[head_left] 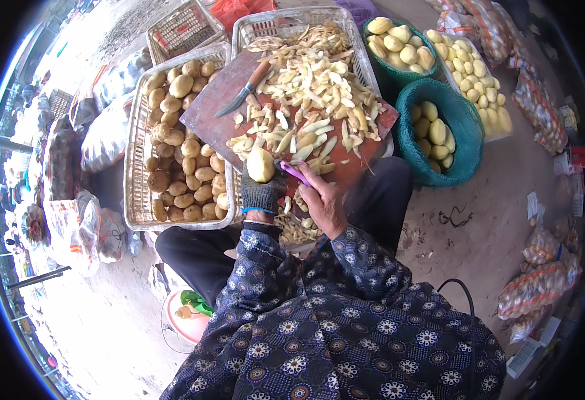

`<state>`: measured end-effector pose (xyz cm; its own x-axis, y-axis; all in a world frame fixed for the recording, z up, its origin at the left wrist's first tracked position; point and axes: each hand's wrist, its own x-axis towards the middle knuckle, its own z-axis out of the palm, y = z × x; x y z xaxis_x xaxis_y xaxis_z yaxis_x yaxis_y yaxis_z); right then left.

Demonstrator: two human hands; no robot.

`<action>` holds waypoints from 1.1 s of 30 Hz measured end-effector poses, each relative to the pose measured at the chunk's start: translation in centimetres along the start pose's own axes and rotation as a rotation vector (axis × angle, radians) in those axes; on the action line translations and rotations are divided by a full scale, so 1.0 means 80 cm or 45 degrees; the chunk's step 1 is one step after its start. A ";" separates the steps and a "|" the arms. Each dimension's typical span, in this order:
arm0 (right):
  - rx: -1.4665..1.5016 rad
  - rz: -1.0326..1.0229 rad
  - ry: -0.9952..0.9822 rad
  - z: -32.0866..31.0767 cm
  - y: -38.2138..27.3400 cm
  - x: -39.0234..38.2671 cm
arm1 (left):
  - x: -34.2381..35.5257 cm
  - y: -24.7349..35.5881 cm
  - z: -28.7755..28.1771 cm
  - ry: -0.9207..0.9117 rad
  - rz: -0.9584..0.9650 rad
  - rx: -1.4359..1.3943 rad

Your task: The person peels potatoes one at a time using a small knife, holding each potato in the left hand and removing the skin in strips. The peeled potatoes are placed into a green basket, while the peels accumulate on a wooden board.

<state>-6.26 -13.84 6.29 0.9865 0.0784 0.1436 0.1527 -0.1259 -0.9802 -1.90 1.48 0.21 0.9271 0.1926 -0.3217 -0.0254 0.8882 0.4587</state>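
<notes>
My left hand [263,189], in a dark knit glove, grips a pale, peeled potato [261,164]. Just to its right my right hand [322,200] is closed on a purple peeler [295,171], whose head is beside the potato. Both hands are over the near edge of a reddish board [211,121], heaped with potato peels [322,73]. A knife [242,89] with a wooden handle lies on the board's upper left. The board rests over a white crate [297,15]; more peels lie below my hands.
Unpeeled potatoes fill a crate [132,153] on the left. Peeled ones sit in two green baskets [461,157] and a tray [499,133] on the right. Sacks [532,293] line both sides. An empty crate [182,33] stands behind. A pink basin [186,327] is at lower left.
</notes>
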 end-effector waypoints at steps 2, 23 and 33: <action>0.050 0.133 -0.026 0.009 -0.012 0.006 | 0.000 -0.001 0.002 -0.008 0.005 0.020; 0.856 0.606 -0.297 -0.021 -0.061 -0.011 | -0.014 -0.002 0.016 -0.147 -0.072 -0.078; -0.003 -0.176 -0.203 -0.013 -0.051 0.002 | -0.015 -0.010 0.026 -0.250 -0.041 -0.108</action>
<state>-6.62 -14.35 10.45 0.9344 0.2509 0.2528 0.2859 -0.1053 -0.9524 -2.21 -0.33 1.92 0.9827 0.0858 -0.1641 -0.0179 0.9262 0.3767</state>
